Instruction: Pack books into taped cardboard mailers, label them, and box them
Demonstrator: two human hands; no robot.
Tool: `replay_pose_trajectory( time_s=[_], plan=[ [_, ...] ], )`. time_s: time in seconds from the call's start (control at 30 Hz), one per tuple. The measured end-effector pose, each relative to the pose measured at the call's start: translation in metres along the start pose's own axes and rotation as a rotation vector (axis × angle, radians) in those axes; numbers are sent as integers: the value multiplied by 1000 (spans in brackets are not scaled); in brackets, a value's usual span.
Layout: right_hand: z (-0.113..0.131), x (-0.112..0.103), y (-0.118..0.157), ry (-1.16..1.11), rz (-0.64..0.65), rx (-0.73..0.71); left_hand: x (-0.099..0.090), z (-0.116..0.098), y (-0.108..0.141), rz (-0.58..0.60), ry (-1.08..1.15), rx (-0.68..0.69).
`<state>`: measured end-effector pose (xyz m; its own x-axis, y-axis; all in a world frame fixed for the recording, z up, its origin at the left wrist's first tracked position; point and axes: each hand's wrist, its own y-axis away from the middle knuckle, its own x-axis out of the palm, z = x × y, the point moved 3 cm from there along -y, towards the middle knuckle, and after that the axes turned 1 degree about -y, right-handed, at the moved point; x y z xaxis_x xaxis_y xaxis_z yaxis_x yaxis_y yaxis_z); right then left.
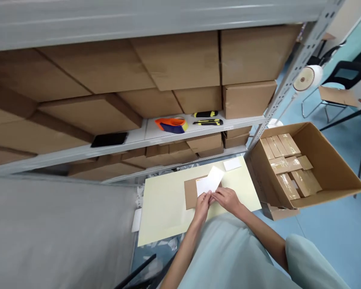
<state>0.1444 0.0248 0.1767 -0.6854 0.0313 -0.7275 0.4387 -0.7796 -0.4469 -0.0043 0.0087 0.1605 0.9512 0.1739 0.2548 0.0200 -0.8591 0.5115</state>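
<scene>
Over a pale yellow board (165, 208), my two hands meet with fingertips almost touching. My left hand (202, 205) is closed in a pinch at the lower end of a white paper slip (215, 176), which slants up and to the right. Close beside it, the fingers of my right hand (228, 199) pinch at the same end; the exact grip is too small to make out. Under the slip lies another white piece (201, 184) with a small orange mark at its edge. Beneath both is a flat brown cardboard box (190, 196), partly covered by them and my hands.
A stack of white slips (232, 163) lies at the board's far right. An open carton (333, 168) with several taped small boxes (285, 146) stands right. The shelf ahead holds cartons (180, 60), an orange tape dispenser (171, 124), utility knives (207, 122) and a black phone (109, 139).
</scene>
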Motion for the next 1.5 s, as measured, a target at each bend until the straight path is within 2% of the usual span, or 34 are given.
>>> replay_pose_trajectory(
  time_s=[0.13, 0.27, 0.33, 0.4, 0.5, 0.53, 0.6, 0.7, 0.8, 0.93, 0.97, 1.03, 1.13, 1.2, 1.37, 1.5],
  plan=[
    [26, 7, -16, -170, 111, -10, -25, -9, 32, -95, 27, 45],
    [41, 5, -25, -222, 125, 10, -35, -13, 52, -201, -12, 97],
    [43, -5, -30, -222, 73, 92, -36, -17, 58, -218, -42, 114],
    [41, -21, -36, -262, -39, 222, -35, -23, 62, -197, -78, 119],
    [33, -48, -43, -344, -234, 416, -32, -34, 65, -103, -146, 107],
    [30, -56, -44, -388, -264, 468, -31, -38, 66, -57, -178, 99],
    [23, -67, -45, -542, -199, 551, -28, -47, 65, 37, -254, 85],
    [15, -76, -38, -808, 12, 642, -25, -64, 63, 121, -373, 116],
    [13, -82, -22, -931, 113, 698, -22, -87, 61, 93, -433, 226],
    [29, -81, -5, -1012, 255, 722, -12, -111, 62, -10, -390, 329],
    [34, -82, -4, -1018, 230, 738, -8, -114, 64, -27, -364, 345],
    [40, -85, -6, -1012, 100, 782, -1, -117, 69, -22, -301, 368],
    [46, -98, -16, -958, -122, 821, 9, -115, 80, 92, -227, 379],
    [50, -108, -24, -911, -209, 811, 13, -113, 89, 151, -197, 392],
    [61, -130, -37, -789, -255, 736, 15, -119, 109, 154, -212, 454],
    [68, -137, -38, -730, -249, 703, 16, -129, 117, 133, -254, 524]
  ],
)
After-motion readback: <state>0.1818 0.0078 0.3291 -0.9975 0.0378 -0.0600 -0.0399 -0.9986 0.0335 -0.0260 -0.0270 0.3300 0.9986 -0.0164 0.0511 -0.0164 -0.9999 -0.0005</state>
